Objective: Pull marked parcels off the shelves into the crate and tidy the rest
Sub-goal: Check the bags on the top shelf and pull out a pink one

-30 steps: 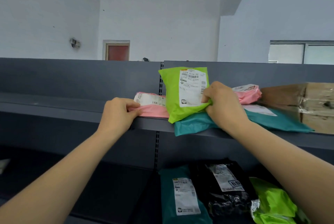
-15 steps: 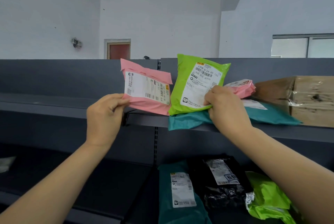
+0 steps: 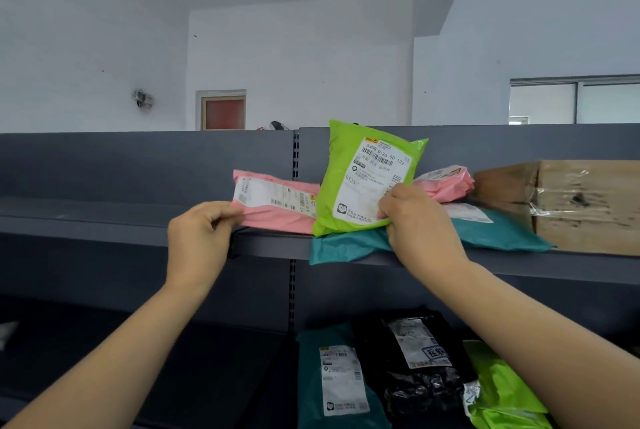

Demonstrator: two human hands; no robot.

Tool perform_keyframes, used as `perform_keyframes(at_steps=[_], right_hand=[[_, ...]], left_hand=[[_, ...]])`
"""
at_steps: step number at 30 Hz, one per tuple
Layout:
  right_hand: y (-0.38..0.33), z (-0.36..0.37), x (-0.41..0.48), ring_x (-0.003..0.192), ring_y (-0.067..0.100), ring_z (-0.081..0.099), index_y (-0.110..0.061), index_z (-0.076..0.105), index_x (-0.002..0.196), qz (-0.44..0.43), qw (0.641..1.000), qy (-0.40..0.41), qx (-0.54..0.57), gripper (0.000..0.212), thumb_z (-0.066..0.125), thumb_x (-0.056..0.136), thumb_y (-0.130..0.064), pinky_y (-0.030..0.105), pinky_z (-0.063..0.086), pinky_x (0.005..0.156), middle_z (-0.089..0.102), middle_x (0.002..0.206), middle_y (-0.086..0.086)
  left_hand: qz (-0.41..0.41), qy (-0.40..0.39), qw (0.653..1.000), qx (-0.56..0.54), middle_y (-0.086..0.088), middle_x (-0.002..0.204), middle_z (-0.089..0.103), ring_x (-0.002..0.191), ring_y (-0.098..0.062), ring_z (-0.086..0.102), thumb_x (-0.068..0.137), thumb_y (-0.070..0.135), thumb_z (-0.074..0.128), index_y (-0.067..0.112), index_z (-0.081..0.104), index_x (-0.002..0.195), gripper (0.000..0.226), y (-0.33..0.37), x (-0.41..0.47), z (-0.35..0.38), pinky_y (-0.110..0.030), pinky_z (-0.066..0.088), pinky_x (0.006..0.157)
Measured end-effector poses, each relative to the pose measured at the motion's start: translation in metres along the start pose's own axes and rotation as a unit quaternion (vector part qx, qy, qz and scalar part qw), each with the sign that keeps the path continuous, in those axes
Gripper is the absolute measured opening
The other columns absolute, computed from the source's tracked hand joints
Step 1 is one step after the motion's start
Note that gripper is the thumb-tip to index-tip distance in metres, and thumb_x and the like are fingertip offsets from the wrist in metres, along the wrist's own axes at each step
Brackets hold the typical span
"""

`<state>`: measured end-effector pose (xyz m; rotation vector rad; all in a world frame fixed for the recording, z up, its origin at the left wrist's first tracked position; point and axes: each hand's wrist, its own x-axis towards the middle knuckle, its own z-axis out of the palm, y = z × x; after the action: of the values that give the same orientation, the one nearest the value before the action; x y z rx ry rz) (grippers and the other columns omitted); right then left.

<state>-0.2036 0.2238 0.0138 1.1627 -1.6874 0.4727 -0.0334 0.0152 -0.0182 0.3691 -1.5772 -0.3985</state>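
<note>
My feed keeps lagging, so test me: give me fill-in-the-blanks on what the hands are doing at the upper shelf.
1. The left hand pinches the pink parcel at its ____ end.
2. The right hand holds the green parcel upright, its white ____ facing the camera.
3. The cardboard box stands to the ____ of the teal parcel.

Missing words: left; label; right.

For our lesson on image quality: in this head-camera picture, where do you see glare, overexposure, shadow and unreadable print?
Head view: glare streaks the clear tape on the cardboard box; the window is washed out; the lower shelf is shadowed; the top code on the green parcel reads clearly, while the label on the left pink parcel is too soft to read.
</note>
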Motion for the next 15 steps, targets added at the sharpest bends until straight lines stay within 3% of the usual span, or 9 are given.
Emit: perform_keyframes(at_steps=[2,5,9,12,15], right_hand=[[0.001,-0.001,0.000,0.057,0.032,0.051,-0.006,0.050,0.055,0.005,1.000,0.002,-0.004,0.030,0.065,0.046,0.018,0.028,0.027,0.041,0.050,0.062,0.011],[0.002,-0.001,-0.001,0.059,0.033,0.052,-0.005,0.051,0.056,0.015,1.000,-0.003,-0.016,0.026,0.064,0.049,0.016,0.028,0.024,0.045,0.050,0.063,0.012],[0.004,-0.004,0.006,0.081,0.036,0.052,0.001,0.061,0.073,0.047,0.998,-0.034,-0.027,0.011,0.054,0.070,0.009,0.039,0.040,0.058,0.056,0.083,0.016],[0.006,-0.011,0.013,0.089,0.034,0.053,-0.002,0.065,0.083,0.085,0.995,-0.050,-0.012,0.017,0.052,0.075,0.004,0.043,0.047,0.073,0.059,0.092,0.013],[0.005,-0.013,0.018,0.088,0.034,0.054,-0.005,0.066,0.086,0.099,0.993,-0.060,-0.010,0.019,0.051,0.076,0.002,0.041,0.046,0.075,0.060,0.093,0.013]], left_hand=[[0.006,-0.018,0.999,0.036,-0.001,0.087,0.070,0.082,-0.012,0.063,0.079,0.001,0.070,0.008,0.076,0.089,0.013,0.001,-0.001,0.004,-0.005,0.041,0.080],[0.052,-0.037,0.993,0.097,-0.004,0.078,0.064,0.076,-0.021,0.060,0.082,0.008,0.070,0.009,0.075,0.096,0.015,0.005,-0.005,0.006,-0.027,0.045,0.075],[0.069,-0.046,0.989,0.120,-0.003,0.076,0.061,0.072,-0.022,0.060,0.082,0.014,0.069,0.011,0.072,0.105,0.023,0.029,-0.010,0.006,-0.039,0.051,0.075],[0.092,-0.023,0.986,0.135,-0.003,0.074,0.063,0.070,-0.024,0.061,0.082,0.012,0.068,0.014,0.075,0.095,0.015,0.045,-0.008,0.000,-0.042,0.051,0.070],[0.077,-0.010,0.989,0.127,0.000,0.077,0.063,0.072,-0.019,0.061,0.081,0.010,0.067,0.014,0.075,0.095,0.017,0.049,0.003,-0.009,-0.035,0.049,0.075]])
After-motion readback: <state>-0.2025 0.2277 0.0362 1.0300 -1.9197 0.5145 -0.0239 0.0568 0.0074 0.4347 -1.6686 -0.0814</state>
